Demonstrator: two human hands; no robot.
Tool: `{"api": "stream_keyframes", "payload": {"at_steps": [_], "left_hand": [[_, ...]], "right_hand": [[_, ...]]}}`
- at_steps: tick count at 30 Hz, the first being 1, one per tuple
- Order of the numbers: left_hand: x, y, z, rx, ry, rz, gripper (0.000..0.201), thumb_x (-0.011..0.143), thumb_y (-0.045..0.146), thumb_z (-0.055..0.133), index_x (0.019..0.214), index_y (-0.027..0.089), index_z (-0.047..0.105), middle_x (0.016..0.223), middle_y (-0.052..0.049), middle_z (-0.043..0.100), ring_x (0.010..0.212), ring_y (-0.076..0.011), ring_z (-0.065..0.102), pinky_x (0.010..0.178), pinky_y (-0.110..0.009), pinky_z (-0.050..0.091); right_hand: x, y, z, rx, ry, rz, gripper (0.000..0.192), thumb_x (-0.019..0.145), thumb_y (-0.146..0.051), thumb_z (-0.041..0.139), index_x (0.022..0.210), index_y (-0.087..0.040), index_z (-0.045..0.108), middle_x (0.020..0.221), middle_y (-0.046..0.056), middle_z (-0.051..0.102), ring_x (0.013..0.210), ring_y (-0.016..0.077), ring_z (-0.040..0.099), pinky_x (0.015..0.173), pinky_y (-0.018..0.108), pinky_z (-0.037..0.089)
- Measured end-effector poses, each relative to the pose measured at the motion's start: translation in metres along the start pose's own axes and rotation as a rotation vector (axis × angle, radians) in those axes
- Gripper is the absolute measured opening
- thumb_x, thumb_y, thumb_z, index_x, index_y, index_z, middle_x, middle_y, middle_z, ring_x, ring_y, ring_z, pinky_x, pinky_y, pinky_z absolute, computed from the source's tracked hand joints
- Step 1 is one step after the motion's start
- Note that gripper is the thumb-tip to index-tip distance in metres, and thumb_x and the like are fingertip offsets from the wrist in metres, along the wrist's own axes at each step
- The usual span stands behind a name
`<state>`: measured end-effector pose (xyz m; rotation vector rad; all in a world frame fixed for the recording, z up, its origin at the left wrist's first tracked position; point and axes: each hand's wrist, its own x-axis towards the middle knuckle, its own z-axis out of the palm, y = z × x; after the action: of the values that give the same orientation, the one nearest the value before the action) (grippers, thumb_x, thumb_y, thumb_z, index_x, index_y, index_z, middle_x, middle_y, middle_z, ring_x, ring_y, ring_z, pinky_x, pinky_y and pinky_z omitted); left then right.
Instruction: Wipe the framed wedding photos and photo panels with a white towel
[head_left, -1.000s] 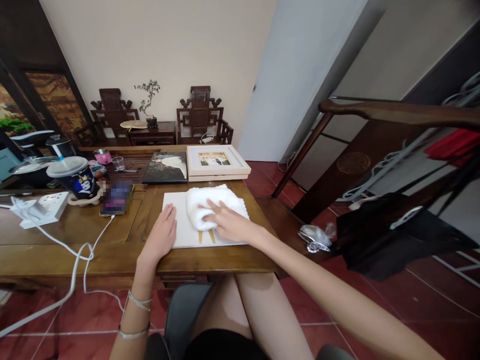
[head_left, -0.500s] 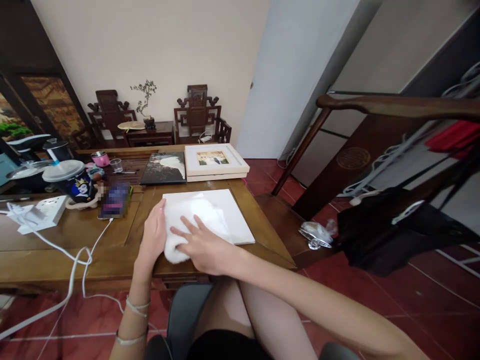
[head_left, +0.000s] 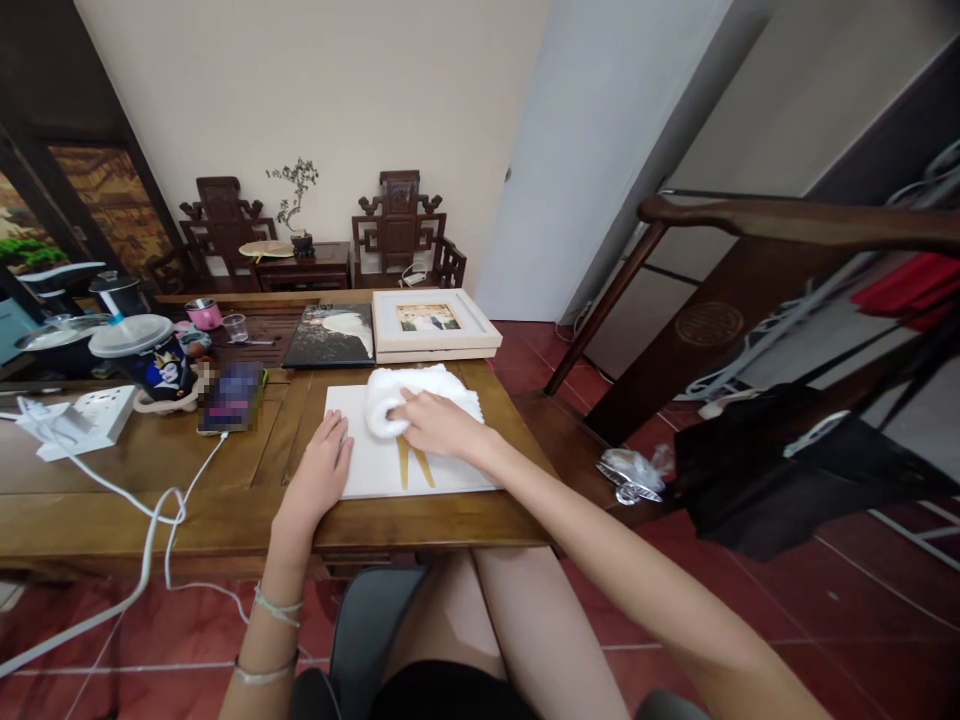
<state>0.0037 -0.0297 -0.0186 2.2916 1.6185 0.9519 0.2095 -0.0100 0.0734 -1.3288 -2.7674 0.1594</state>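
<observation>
A flat white board (head_left: 365, 472) lies near the front edge of the wooden table, with gold marks (head_left: 415, 465) showing on its face. Across the board's upper part rests a fluffy white cloth (head_left: 442, 383), bunched on its left side. My right hand (head_left: 439, 425) grips this cloth from above, its fingertips sunk into the folds and partly hidden. Flat on the board's left edge lies my left hand (head_left: 324, 465), fingers stretched out and holding nothing.
Behind the board are a white picture frame (head_left: 480, 340) and a dark photo panel (head_left: 311, 340). To the left sit a phone (head_left: 232, 398) on a white cable, a lidded cup (head_left: 154, 365) and a power strip (head_left: 101, 420). A wooden chair (head_left: 690, 290) stands right.
My right hand has moved the cloth up and right, from the board's lower left corner to its upper part, uncovering gold marks. My left hand has shifted onto the board's left edge.
</observation>
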Motion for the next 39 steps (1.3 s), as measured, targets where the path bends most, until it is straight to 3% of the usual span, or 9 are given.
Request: {"api": "stream_keyframes", "payload": {"at_steps": [5,10,13,16,21,27,31,35,39], "left_hand": [[0.002,0.005,-0.006,-0.013,0.012,0.01,0.043,0.092,0.029,0.034,0.123,0.008,0.056,0.136,-0.019,0.051,0.132,-0.027,0.043,0.112,-0.044,0.032],[0.002,0.005,-0.007,-0.037,0.002,0.019,0.042,0.092,0.028,0.034,0.124,0.01,0.056,0.135,-0.017,0.053,0.131,-0.0257,0.045,0.112,-0.044,0.033],[0.001,0.002,-0.005,-0.029,-0.008,-0.009,0.044,0.092,0.029,0.035,0.125,0.007,0.055,0.139,-0.019,0.049,0.134,-0.0265,0.041,0.113,-0.045,0.03],[-0.001,0.0,-0.004,-0.011,-0.03,-0.02,0.046,0.092,0.03,0.035,0.126,0.006,0.054,0.14,-0.02,0.047,0.136,-0.0266,0.038,0.114,-0.045,0.028],[-0.004,0.004,-0.008,-0.012,-0.07,-0.016,0.049,0.092,0.037,0.039,0.129,0.007,0.051,0.144,-0.02,0.042,0.139,-0.0265,0.032,0.115,-0.045,0.026],[-0.003,0.006,-0.006,-0.01,-0.07,-0.045,0.05,0.094,0.034,0.032,0.128,0.003,0.05,0.144,-0.023,0.041,0.139,-0.0263,0.032,0.116,-0.046,0.025],[-0.004,0.003,-0.002,-0.005,-0.064,-0.015,0.05,0.094,0.036,0.034,0.131,0.006,0.047,0.147,-0.021,0.038,0.14,-0.027,0.029,0.115,-0.048,0.024],[-0.005,0.001,-0.001,0.0,-0.081,0.0,0.051,0.093,0.038,0.036,0.134,0.009,0.045,0.149,-0.018,0.036,0.142,-0.027,0.025,0.115,-0.048,0.024],[-0.005,0.003,-0.004,0.029,-0.121,-0.016,0.054,0.093,0.037,0.035,0.135,0.004,0.043,0.149,-0.021,0.034,0.142,-0.0269,0.023,0.116,-0.046,0.022]], "right_hand": [[0.071,-0.013,0.003,0.062,-0.011,-0.087,0.024,0.092,-0.016,0.047,0.106,-0.015,0.065,0.108,0.007,0.066,0.1,0.025,0.062,0.085,0.035,0.048],[0.089,-0.023,0.009,0.082,-0.003,-0.108,0.034,0.091,-0.035,0.057,0.12,-0.016,0.055,0.121,0.008,0.056,0.101,0.0218,0.06,0.084,0.043,0.052],[0.071,0.001,0.011,0.106,-0.003,-0.047,0.023,0.092,-0.022,0.051,0.112,-0.016,0.062,0.112,0.008,0.064,0.098,0.0221,0.062,0.085,0.038,0.05],[0.043,0.038,0.01,0.122,0.038,0.016,0.035,0.081,-0.004,0.042,0.101,-0.014,0.069,0.106,0.01,0.07,0.101,0.0242,0.062,0.089,0.03,0.044],[-0.008,0.082,0.011,0.115,0.09,0.099,0.047,0.071,-0.001,0.037,0.104,-0.011,0.069,0.112,0.013,0.069,0.11,0.0277,0.06,0.094,0.033,0.042],[-0.091,0.048,0.015,0.116,0.02,0.09,0.053,0.064,0.001,0.038,0.107,-0.012,0.066,0.142,0.015,0.046,0.138,0.0297,0.032,0.11,0.046,0.028],[-0.14,0.017,0.004,0.217,-0.1,0.031,0.05,0.062,0.002,0.037,0.097,-0.018,0.067,0.152,0.007,0.032,0.141,0.0266,0.023,0.112,0.044,0.027],[-0.139,0.023,0.002,0.233,-0.089,0.013,0.049,0.062,0.002,0.038,0.094,-0.019,0.068,0.149,0.004,0.037,0.14,0.0262,0.028,0.11,0.043,0.031],[-0.091,0.061,0.012,0.253,0.041,0.04,0.053,0.062,-0.001,0.039,0.1,-0.02,0.07,0.137,0.004,0.054,0.134,0.0266,0.04,0.108,0.043,0.034]]}}
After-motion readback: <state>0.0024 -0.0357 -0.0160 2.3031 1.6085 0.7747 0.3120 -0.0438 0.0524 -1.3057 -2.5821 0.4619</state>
